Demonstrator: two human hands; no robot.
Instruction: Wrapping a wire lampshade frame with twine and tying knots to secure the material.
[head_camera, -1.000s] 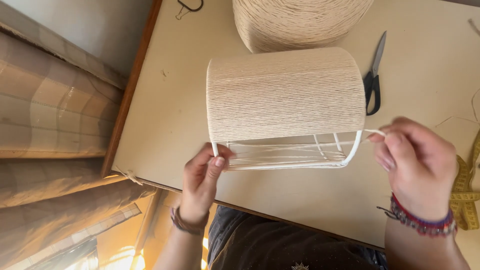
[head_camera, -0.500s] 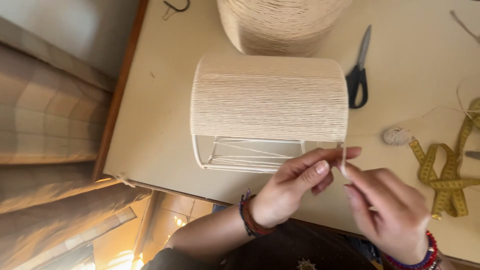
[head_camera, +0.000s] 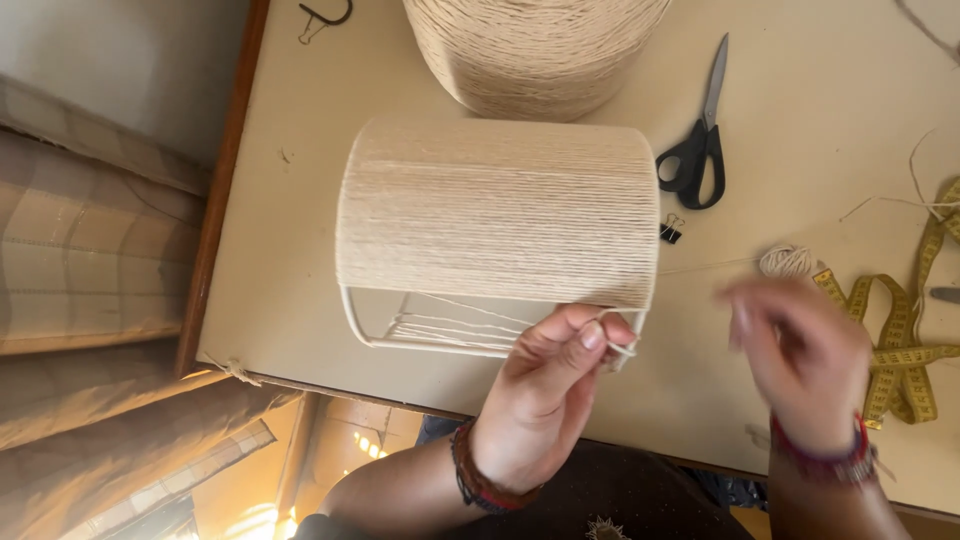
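A cylindrical wire lampshade frame (head_camera: 497, 225), mostly wrapped in cream string, lies on its side on the table. My left hand (head_camera: 545, 385) pinches the string against the frame's near right rim. My right hand (head_camera: 800, 365) is blurred, to the right of the frame, just off it; what it holds I cannot make out. A small wad of string (head_camera: 787, 262) lies just beyond my right hand, with a strand running toward the frame.
A big cone of cream string (head_camera: 535, 50) stands behind the frame. Black scissors (head_camera: 700, 140) and a small black binder clip (head_camera: 670, 230) lie to the right of it. A yellow tape measure (head_camera: 900, 350) is at the right edge. The table's left edge (head_camera: 215, 200) borders plaid fabric.
My left hand has shifted from the frame's left end to its right rim and pinched the string. My right hand has pulled away to the right.
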